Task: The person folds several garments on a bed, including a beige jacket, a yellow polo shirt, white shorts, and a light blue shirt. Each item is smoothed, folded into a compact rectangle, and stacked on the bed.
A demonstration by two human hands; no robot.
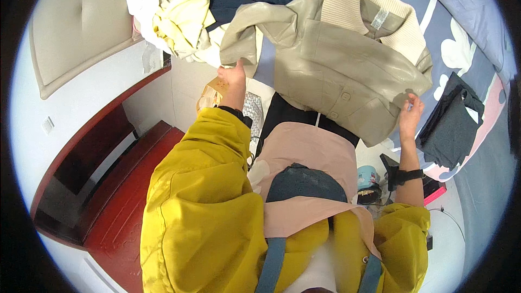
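A grey-beige leather-look jacket (325, 59) with a cream ribbed collar lies front up on the bed before me, its buttons showing. One sleeve is bent out to the left. At that sleeve's cuff, my left hand (233, 80) is closed, the thumb on the edge of the material. On the other side, my right hand (411, 116) rests against the jacket's right edge with the fingers loosely apart and slightly bent. I see no fold gripped there.
Piled clothes (184, 16) in white, yellow and navy lie at the far left. A folded dark garment (453, 122) is on the patterned bedcover (461, 49) at right. Low on the left stands a red wooden unit (130, 201). A blue tub (368, 178) sits below my right wrist.
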